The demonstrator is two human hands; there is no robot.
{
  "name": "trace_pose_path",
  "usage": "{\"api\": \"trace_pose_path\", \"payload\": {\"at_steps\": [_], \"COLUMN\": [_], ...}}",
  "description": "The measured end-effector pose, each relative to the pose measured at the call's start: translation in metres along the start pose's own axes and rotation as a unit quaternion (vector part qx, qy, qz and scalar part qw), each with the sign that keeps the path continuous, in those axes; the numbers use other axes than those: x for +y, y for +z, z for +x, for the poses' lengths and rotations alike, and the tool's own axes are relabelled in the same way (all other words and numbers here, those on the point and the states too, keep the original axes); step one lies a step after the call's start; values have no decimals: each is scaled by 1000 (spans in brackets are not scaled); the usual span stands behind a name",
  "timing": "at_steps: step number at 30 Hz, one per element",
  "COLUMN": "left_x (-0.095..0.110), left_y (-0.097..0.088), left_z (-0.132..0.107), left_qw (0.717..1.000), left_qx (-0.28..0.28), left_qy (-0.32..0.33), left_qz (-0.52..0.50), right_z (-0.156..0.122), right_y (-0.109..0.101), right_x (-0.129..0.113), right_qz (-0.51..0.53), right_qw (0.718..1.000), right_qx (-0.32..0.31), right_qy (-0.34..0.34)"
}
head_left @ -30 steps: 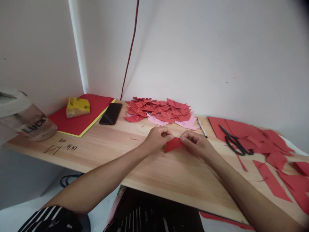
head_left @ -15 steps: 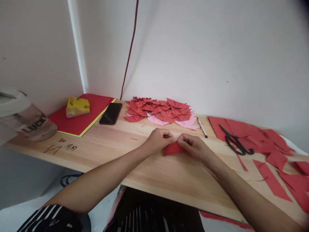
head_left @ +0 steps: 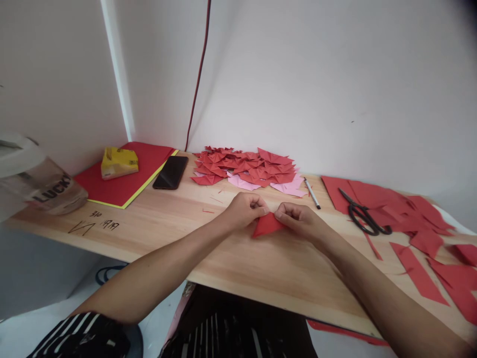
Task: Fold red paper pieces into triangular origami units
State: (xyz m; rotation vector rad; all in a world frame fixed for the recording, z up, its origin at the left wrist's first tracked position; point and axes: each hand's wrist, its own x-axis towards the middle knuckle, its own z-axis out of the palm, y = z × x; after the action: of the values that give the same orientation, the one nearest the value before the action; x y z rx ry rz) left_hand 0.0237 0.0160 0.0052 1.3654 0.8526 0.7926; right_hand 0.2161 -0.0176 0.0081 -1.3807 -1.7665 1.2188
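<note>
A small piece of red paper [head_left: 268, 225] is held between my two hands over the middle of the wooden table; it looks folded, with a slanted left edge. My left hand [head_left: 249, 208] pinches its upper left part between thumb and fingers. On the upper right, my right hand [head_left: 296, 218] grips it the same way, thumb on top. Part of the paper is hidden behind the fingers. Just beyond the hands lies a pile of folded red paper pieces [head_left: 246, 166], with several pink pieces [head_left: 288, 188] under its front edge.
Black scissors [head_left: 361, 214] rest on red paper sheets [head_left: 402, 211] at the right, near a red strip [head_left: 419, 273]. A white pen [head_left: 312, 193] lies behind my right hand. Leftward are a phone [head_left: 170, 172], a yellow packet [head_left: 119, 162] on red sheets [head_left: 149, 154], and a plastic bottle [head_left: 48, 186].
My fingertips have moved slightly apart along the top of the red paper, and more of its surface shows between them. The view has shifted a little.
</note>
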Motion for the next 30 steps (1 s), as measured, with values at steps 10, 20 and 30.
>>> {"api": "trace_pose_path", "payload": {"at_steps": [10,20,30], "left_x": [-3,-2,-6], "left_y": [-6,-8,-8], "left_z": [2,1,2], "left_qw": [999,996,998], "left_qx": [2,-7,30], "left_qy": [-24,-49,46], "left_qz": [-32,-75,26], "right_z": [-4,-3,-3], "right_y": [-7,-9,-8], "right_x": [-3,5,3], "right_qz": [20,-11,-64], "right_qw": [999,1000,998], "right_qx": [-26,20,-21], "right_qy": [14,-3,-22]}}
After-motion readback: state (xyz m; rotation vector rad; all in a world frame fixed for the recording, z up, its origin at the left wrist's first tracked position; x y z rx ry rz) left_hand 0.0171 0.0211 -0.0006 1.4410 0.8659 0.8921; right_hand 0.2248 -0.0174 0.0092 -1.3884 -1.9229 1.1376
